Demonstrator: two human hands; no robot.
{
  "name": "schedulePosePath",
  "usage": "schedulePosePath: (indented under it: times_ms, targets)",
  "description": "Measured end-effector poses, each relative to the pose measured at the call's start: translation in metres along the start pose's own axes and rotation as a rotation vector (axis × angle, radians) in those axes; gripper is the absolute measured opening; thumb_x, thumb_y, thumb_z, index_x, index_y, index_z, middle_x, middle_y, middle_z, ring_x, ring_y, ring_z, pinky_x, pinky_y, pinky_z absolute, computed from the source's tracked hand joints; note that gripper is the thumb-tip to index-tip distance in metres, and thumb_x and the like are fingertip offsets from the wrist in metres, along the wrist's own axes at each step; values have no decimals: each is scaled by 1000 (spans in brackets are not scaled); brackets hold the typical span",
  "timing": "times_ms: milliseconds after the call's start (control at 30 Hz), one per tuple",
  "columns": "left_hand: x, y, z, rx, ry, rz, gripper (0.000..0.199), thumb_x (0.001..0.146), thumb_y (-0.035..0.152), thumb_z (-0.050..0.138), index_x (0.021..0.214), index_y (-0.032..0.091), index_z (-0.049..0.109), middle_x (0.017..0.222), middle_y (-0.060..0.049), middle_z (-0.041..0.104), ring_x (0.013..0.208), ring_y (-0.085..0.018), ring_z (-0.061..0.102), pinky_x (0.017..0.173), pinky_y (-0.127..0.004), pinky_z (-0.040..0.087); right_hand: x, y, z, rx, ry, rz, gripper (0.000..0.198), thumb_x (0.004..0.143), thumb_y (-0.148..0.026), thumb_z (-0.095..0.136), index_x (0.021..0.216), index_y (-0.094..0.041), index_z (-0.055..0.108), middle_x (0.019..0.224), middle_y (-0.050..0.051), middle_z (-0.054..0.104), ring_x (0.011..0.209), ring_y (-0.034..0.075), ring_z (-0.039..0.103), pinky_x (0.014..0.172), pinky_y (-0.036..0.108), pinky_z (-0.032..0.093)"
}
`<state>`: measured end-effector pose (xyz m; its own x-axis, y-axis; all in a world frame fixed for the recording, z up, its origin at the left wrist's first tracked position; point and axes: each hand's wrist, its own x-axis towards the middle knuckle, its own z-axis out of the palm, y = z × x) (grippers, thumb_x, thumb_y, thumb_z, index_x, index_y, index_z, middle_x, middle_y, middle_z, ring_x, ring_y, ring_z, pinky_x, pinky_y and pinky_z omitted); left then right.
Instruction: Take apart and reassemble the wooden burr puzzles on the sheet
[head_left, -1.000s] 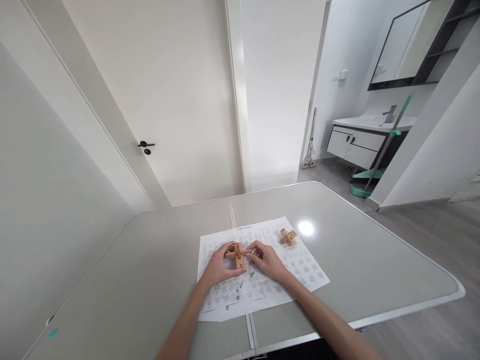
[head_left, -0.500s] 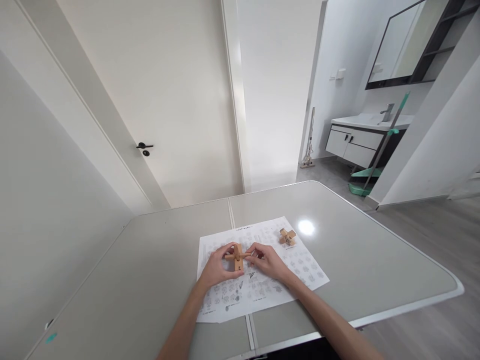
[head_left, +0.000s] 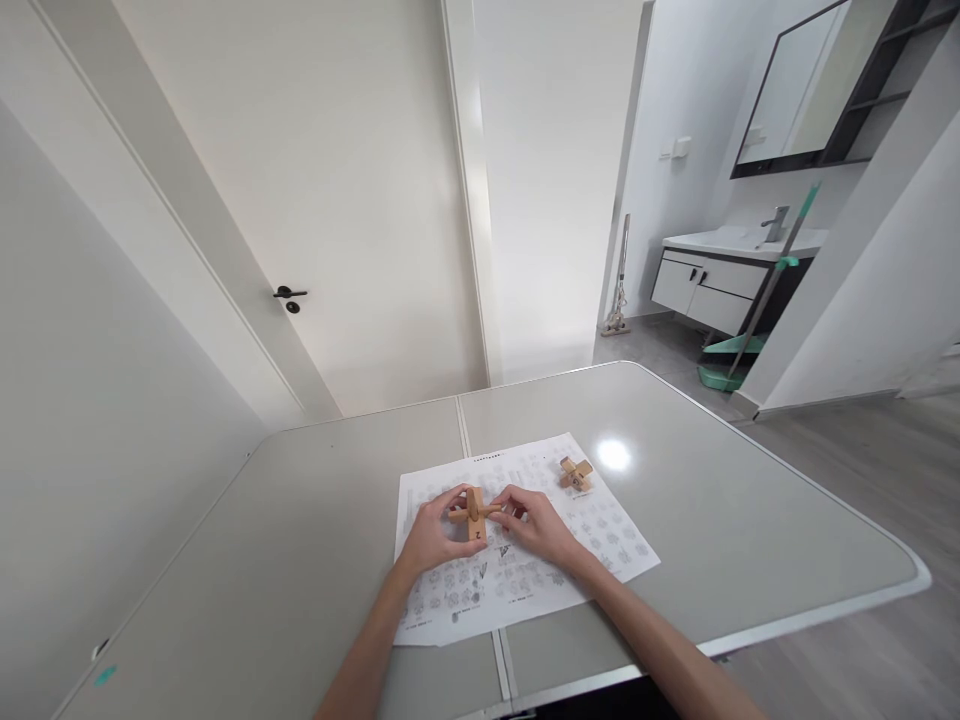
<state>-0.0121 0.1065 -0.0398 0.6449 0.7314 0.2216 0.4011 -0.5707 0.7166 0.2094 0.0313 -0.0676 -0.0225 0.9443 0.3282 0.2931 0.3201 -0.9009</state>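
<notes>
Between my hands is a wooden burr puzzle [head_left: 475, 528], made of crossed pieces, with a dark "2" on its near face. My left hand [head_left: 435, 532] grips it from the left, the fingers at its far end and the thumb at its near end. The fingertips of my right hand [head_left: 531, 522] pinch the end of the crosswise piece that sticks out on the right. Under both hands lies a white printed sheet [head_left: 480, 620] with rows of small diagrams. A second wooden burr puzzle [head_left: 576, 474] of crossed pieces rests on the sheet's upper right part.
The grey folding table [head_left: 315, 560] has a metal rim and a centre seam. Behind it stands a white door [head_left: 360, 200] with a black handle [head_left: 289, 293]. At the back right are a sink cabinet [head_left: 705, 285], a mop [head_left: 621, 280] and a green dustpan [head_left: 720, 378].
Almost nothing differs. The wooden puzzle in my hands appears very slightly tilted, while both hands keep the same hold.
</notes>
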Motion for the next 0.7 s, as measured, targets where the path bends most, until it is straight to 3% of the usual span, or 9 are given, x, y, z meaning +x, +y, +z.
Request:
schedulePosePath:
  times_ms: [367,700]
  targets:
    - [-1,-3,6,57,-1,-13,86,60,42,90,138,24,57,135,-10,67,122,-34,64,110,-51,47,1,9,4,-75,70,-8,16,96,-39,61,95,-24,66,66,-1,68,60,18,62,60,28,46]
    - [0,0,5,63,-7,-1,86,62,44,88,140,24,56,137,-9,66,123,-34,64,108,-50,48,0,6,5,-76,85,-1,19,96,-42,59,94,-24,66,72,1,72,61,19,63,59,29,46]
